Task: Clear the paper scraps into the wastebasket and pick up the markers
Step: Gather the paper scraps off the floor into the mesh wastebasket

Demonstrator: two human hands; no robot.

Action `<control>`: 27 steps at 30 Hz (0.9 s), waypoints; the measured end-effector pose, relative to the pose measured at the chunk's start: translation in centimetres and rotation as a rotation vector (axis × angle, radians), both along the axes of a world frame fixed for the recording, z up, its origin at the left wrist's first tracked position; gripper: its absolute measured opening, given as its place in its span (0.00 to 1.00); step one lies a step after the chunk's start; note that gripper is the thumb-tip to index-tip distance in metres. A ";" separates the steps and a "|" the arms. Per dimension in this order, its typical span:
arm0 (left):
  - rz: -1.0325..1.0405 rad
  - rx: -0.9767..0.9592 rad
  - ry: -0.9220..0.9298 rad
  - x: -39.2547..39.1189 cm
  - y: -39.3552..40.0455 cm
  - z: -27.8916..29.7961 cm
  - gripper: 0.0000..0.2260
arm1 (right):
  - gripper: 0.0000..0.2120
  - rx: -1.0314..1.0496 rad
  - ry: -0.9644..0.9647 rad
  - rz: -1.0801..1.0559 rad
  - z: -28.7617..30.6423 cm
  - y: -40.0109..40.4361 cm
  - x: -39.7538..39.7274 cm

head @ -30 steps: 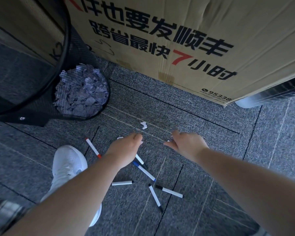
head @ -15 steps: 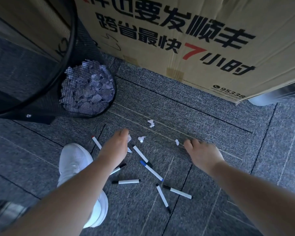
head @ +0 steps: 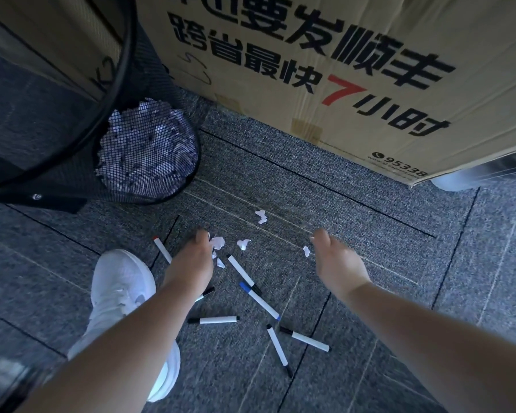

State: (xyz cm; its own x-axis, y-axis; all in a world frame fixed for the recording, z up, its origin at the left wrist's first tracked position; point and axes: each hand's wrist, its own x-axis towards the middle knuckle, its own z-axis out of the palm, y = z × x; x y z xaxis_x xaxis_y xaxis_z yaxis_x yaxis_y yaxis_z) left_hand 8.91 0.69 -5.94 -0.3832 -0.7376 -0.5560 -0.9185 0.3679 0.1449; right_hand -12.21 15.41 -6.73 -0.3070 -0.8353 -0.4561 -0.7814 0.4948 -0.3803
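— How far along? — The black mesh wastebasket (head: 149, 156) held much paper; small white paper scraps (head: 245, 243) and white markers (head: 261, 302) lay on the grey carpet floor (head: 370, 210).
— Hands? — Left hand (head: 192, 263) touched a scrap, grip hidden; right hand (head: 335, 260) hovered, fingers (head: 320, 235) loose, empty.

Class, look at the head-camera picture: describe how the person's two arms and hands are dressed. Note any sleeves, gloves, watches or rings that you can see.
Both forearms are bare up to the picture's edge: no sleeves show. The left hand and the right hand wear no gloves, and no watch, bracelet or ring is visible on the sides shown. The hands are slightly blurred, so very small details cannot be ruled out.
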 end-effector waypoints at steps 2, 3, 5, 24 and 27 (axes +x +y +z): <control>-0.023 -0.030 0.007 0.1 0.1 -0.4 0.08 | 0.14 -0.010 0.013 0.008 -0.5 0.1 0.5; -0.040 -0.047 0.018 0.3 0.1 -0.6 0.09 | 0.15 -0.018 0.032 0.026 -0.6 0.2 0.7; -0.076 -0.066 0.041 0.4 0.2 -0.9 0.13 | 0.17 0.010 0.065 0.066 -0.5 0.4 1.0; -0.281 -0.314 0.066 0.6 0.5 -2.5 0.23 | 0.09 0.191 0.312 0.161 -1.4 -0.3 2.2; -0.317 -0.306 0.041 0.4 0.2 -2.4 0.21 | 0.11 0.221 0.293 0.174 -1.2 -0.5 1.9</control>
